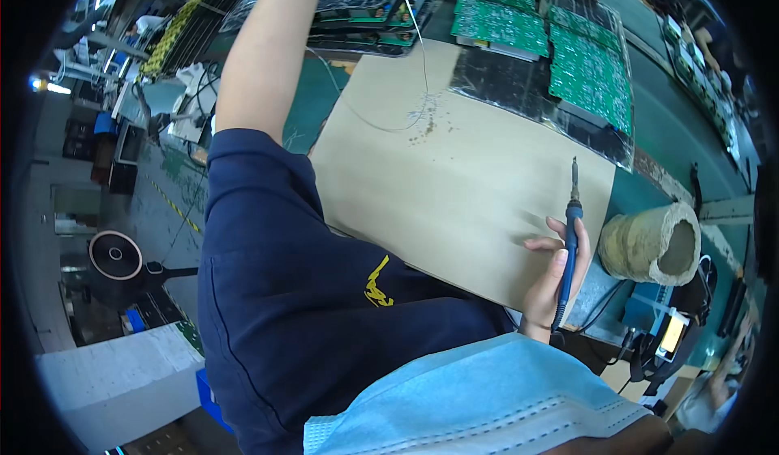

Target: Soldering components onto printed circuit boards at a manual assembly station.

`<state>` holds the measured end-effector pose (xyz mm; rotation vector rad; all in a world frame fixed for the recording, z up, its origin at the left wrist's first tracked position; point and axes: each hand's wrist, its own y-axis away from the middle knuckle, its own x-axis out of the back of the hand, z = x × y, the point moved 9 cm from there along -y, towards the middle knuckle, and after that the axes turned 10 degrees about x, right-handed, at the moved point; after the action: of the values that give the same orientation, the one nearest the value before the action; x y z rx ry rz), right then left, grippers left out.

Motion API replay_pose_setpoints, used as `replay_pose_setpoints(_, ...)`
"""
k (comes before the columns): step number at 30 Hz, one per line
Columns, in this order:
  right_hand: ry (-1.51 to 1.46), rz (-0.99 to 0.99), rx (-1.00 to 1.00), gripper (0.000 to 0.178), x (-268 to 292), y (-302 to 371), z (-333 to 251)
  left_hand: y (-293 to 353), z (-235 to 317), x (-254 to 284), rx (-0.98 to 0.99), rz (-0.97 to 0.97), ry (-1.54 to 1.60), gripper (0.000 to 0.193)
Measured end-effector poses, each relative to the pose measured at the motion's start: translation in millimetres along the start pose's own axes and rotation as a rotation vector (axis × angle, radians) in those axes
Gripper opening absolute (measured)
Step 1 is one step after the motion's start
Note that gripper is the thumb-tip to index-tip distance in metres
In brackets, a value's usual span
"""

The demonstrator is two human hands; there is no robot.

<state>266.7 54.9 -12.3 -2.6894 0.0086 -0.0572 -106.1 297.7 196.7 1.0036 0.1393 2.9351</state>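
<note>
My right hand (547, 286) is closed round the blue handle of a soldering iron (571, 244), its metal tip pointing away from me over the right edge of a tan board (422, 203). My left forearm (272, 49) reaches far forward and leaves the picture at the top, so the left hand is out of sight. A thin strand of solder wire (423, 57) hangs down from the top edge and curls over the tan board. Small dark specks and bright bits (428, 122) are scattered under it.
Green circuit boards (588, 69) lie on a black sheet (495, 77) at the far right. Stacked black trays (357, 37) stand at the far left. A rough tan cylinder (641, 244) lies right of my hand, near a device with a lit yellow display (672, 335). A fan (115, 254) is at left.
</note>
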Motion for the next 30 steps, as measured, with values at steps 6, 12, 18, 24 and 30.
replay_pose_setpoints(6, 0.042, -0.094, 0.037, 0.047, -13.4, 2.5, -0.9, 29.1, -126.1, 180.5, -0.008, 0.527, -0.398, 0.023)
replay_pose_setpoints(12, 0.277, -0.184, 0.083, 0.043, -29.2, 0.3, -5.3, 5.1, -303.4, 257.1, 0.559, 0.728, -0.522, 0.044)
replay_pose_setpoints(18, 0.494, -0.222, 0.109, 0.040, -23.5, 2.0, 2.9, -43.8, -355.1, 259.4, 0.722, 0.718, -0.703, 0.061)
replay_pose_setpoints(24, 0.511, -0.265, -0.046, 0.040, -36.3, 7.8, 3.7, -66.1, -378.4, 277.4, 0.660, 0.939, -0.795, 0.076)
replay_pose_setpoints(30, 0.566, -0.142, 0.006, 0.039, -49.2, 5.2, -11.6, -76.6, -340.6, 261.8, 0.564, 0.909, -0.693, 0.059)
